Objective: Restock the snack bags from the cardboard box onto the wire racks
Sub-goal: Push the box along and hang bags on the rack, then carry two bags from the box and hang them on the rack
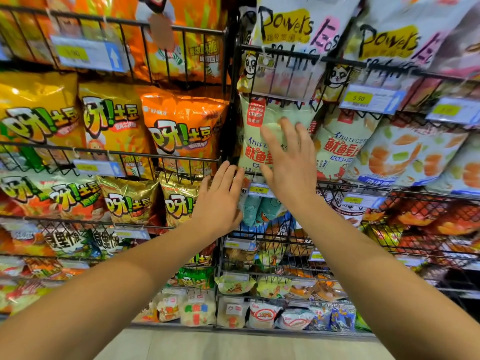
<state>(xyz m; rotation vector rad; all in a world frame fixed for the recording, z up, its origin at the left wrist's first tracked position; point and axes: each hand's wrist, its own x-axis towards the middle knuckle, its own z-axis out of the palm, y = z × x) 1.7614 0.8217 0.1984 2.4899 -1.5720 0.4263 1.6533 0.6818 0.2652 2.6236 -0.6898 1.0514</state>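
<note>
A pale green snack bag [255, 131] with a red label and red characters stands in the right wire rack [405, 189], at its left end. My right hand [288, 162] lies flat against the front of this bag with its fingers straight and spread. My left hand [220, 201] is just below and to the left, with straight fingers at the bag's lower left corner by the black rack post [228, 120]. Neither hand grips anything. No cardboard box is in view.
Orange and yellow chip bags [179, 131] fill the left wire rack [109, 153]. More pale green bags [337, 146] and prawn-picture bags [405, 154] sit to the right. White bags [293, 29] hang above. Price tags [259, 190] clip to the rails. Lower tiers hold small packets above a pale floor [246, 345].
</note>
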